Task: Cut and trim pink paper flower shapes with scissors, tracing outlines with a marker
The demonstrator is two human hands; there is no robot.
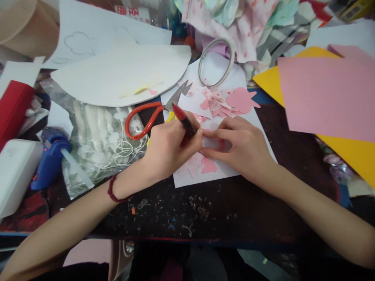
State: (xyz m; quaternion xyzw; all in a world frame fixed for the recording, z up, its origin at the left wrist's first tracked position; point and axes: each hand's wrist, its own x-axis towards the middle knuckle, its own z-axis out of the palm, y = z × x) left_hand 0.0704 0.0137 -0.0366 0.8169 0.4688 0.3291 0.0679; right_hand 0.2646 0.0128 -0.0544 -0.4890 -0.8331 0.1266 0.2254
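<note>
My left hand (172, 148) is closed round a red and black pen (184, 118), whose lower end is hidden by the fingers. Against its fingertips, my right hand (243, 146) pinches a small pink paper piece (217, 144), partly covered by the fingers. Both hands rest over a white sheet (190, 177) strewn with pink paper scraps (208, 165). Beyond them lie a pink cut-out shape (241, 100) and a roll of tape (216, 62). Scissors with red handles (143, 121) lie open just past my left hand.
At the left are a blue glue gun (52, 156), a white box (17, 171) and a plastic bag with strings (99, 140). A large white board (117, 74) lies behind. Pink paper (328, 97) and yellow paper (351, 152) overlap at the right; crumpled fabric (231, 23) is piled at the back.
</note>
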